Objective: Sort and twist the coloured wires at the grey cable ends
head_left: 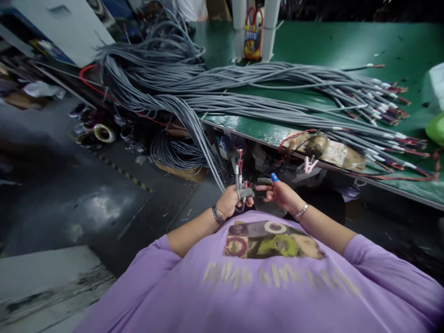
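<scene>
Left hand [229,202]: I gripped grey cables [237,173], coloured wires [240,158] upward.
Right hand [285,196]: my fingers were spread (one wore blue wrap [274,177]), near the wires.
Green bench [329,44]: cable bundles [277,76] lay across it.

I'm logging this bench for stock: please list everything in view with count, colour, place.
Table: one, green, top and right.
Table cables: many, grey, along the table.
Coiled cables: uncounted, grey, below the table.
Pale ring: one, cream, left floor.
Red-handled item: one, red, black and yellow, table's back.
Clip: one, pink, table's front edge.
Floor stripe: one, yellow-black, left.
Green item: one, light green, right edge.
Background clutter: uncounted, mixed, blurred throughout.
Held cables: at least two, grey, centre.
Shirt: one, purple, bottom.
Left hand: one, grey finger covering, gripping held cables.
Right hand: one, blue thumb covering, right of centre.
</scene>
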{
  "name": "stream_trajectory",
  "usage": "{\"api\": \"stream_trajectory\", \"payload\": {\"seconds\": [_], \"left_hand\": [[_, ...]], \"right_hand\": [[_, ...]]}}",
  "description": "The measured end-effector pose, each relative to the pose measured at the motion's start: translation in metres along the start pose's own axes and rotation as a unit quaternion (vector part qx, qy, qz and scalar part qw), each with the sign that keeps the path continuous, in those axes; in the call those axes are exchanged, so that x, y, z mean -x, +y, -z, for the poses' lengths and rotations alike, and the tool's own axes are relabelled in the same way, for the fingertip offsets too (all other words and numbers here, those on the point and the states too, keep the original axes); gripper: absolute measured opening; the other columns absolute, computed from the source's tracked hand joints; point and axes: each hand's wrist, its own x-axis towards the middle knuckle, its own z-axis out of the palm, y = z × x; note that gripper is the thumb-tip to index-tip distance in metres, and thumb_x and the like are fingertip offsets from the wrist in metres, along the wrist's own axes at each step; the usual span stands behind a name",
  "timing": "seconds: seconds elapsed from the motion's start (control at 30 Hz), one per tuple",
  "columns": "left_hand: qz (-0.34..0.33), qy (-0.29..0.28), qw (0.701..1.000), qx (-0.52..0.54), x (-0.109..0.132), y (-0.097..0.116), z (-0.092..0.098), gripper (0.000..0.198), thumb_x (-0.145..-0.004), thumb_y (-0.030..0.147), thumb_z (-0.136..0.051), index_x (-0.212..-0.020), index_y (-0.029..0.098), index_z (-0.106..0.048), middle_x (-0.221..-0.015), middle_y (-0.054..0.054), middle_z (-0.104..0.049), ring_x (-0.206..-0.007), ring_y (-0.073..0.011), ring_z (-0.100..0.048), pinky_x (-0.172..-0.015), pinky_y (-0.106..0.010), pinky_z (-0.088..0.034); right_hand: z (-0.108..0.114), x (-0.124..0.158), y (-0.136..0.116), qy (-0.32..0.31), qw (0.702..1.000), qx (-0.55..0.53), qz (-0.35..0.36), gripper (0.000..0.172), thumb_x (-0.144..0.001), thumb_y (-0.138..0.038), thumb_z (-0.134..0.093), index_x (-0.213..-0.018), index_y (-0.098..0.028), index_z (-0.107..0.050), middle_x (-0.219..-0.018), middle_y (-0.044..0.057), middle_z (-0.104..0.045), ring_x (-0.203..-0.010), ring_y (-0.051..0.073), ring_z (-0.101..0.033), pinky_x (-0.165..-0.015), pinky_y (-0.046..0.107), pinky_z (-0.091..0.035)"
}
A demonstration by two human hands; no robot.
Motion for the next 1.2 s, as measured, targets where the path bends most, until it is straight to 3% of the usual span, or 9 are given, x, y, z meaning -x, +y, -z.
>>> {"api": "stream_trajectory", "payload": {"seconds": [0.1, 0.23, 0.3, 0.43, 0.57, 0.67, 0.9, 1.07, 1.2], "left_hand": [[-0.029, -0.038, 0.999, 0.005, -0.001, -0.004, -0.005, 0.043, -0.06, 0.048, -0.084, -0.075, 0.011, -0.067, -0.069, -0.009, -0.071, -0.057, -0.0129, -0.064, -0.04, -0.018, -0.025], [-0.078, -0.078, 0.994, -0.01, -0.003, -0.01, -0.018, 0.052, -0.061, 0.057, -0.084, -0.084, 0.012, -0.071, -0.081, -0.01, -0.074, -0.07, -0.0145, -0.067, -0.043, -0.017, -0.028], [-0.112, -0.104, 0.988, -0.035, -0.003, -0.013, -0.027, 0.057, -0.066, 0.066, -0.078, -0.084, 0.012, -0.071, -0.08, -0.011, -0.074, -0.071, -0.0147, -0.067, -0.045, -0.018, -0.031], [-0.17, -0.146, 0.968, -0.116, 0.0, -0.022, -0.043, 0.068, -0.07, 0.08, -0.063, -0.079, 0.012, -0.071, -0.073, -0.01, -0.072, -0.065, -0.0144, -0.064, -0.061, -0.023, -0.049], [-0.212, -0.124, 0.948, -0.202, 0.004, -0.025, -0.057, 0.064, -0.076, 0.078, -0.06, -0.079, 0.014, -0.069, -0.073, -0.007, -0.07, -0.065, -0.0147, -0.064, -0.067, -0.026, -0.052], [-0.237, -0.099, 0.931, -0.259, 0.009, -0.022, -0.064, 0.061, -0.08, 0.075, -0.057, -0.077, 0.015, -0.068, -0.073, -0.006, -0.069, -0.065, -0.0158, -0.063, -0.065, -0.026, -0.051], [-0.282, -0.102, 0.838, -0.455, 0.009, -0.014, -0.082, 0.039, -0.094, 0.052, -0.051, -0.081, 0.021, -0.071, -0.079, -0.004, -0.072, -0.075, -0.0191, -0.064, -0.073, -0.027, -0.048], [-0.336, -0.078, 0.844, -0.41, 0.003, -0.005, -0.101, 0.027, -0.09, 0.037, -0.059, -0.112, 0.025, -0.072, -0.11, -0.006, -0.075, -0.103, -0.0228, -0.067, -0.094, -0.033, -0.049], [-0.358, -0.043, 0.856, -0.369, 0.004, -0.001, -0.107, 0.023, -0.09, 0.033, -0.06, -0.107, 0.024, -0.074, -0.11, -0.007, -0.074, -0.105, -0.0233, -0.067, -0.096, -0.033, -0.049]], "right_hand": [[0.008, 0.016, 0.005, -0.003, 0.993, 0.104, 0.063, 0.048, -0.072, -0.065, -0.076, -0.074, -0.018, -0.065, -0.071, 0.008, -0.075, -0.073, 0.02, -0.07, -0.083, 0.035, -0.055], [0.019, 0.047, -0.002, -0.041, 0.963, 0.25, 0.095, 0.051, -0.069, -0.064, -0.078, -0.085, -0.016, -0.074, -0.084, 0.01, -0.077, -0.09, 0.025, -0.07, -0.099, 0.043, -0.048], [0.022, 0.061, -0.008, -0.056, 0.952, 0.276, 0.122, 0.052, -0.07, -0.061, -0.079, -0.096, -0.017, -0.074, -0.09, 0.009, -0.077, -0.089, 0.023, -0.069, -0.097, 0.042, -0.049], [0.023, 0.079, -0.012, -0.078, 0.931, 0.294, 0.204, 0.052, -0.075, -0.052, -0.078, -0.114, -0.02, -0.067, -0.096, 0.007, -0.073, -0.079, 0.019, -0.066, -0.073, 0.034, -0.055], [0.022, 0.084, -0.007, -0.029, 0.897, 0.305, 0.318, 0.033, -0.078, -0.045, -0.077, -0.1, -0.023, -0.065, -0.082, 0.003, -0.068, -0.077, 0.019, -0.063, -0.073, 0.034, -0.054], [0.026, 0.087, -0.004, -0.017, 0.888, 0.29, 0.357, 0.034, -0.075, -0.044, -0.08, -0.099, -0.024, -0.066, -0.09, 0.004, -0.069, -0.078, 0.02, -0.063, -0.074, 0.035, -0.055], [0.048, 0.093, 0.005, -0.013, 0.885, 0.248, 0.394, 0.023, -0.083, -0.045, -0.072, -0.089, -0.023, -0.071, -0.086, 0.005, -0.07, -0.078, 0.02, -0.064, -0.076, 0.035, -0.055], [0.063, 0.095, 0.0, 0.033, 0.868, 0.261, 0.421, 0.02, -0.081, -0.041, -0.073, -0.087, -0.022, -0.074, -0.083, 0.005, -0.071, -0.076, 0.02, -0.065, -0.075, 0.035, -0.055], [0.067, 0.104, -0.009, 0.04, 0.857, 0.293, 0.422, 0.015, -0.081, -0.037, -0.074, -0.086, -0.023, -0.075, -0.086, 0.005, -0.072, -0.079, 0.02, -0.066, -0.078, 0.036, -0.055]]}}
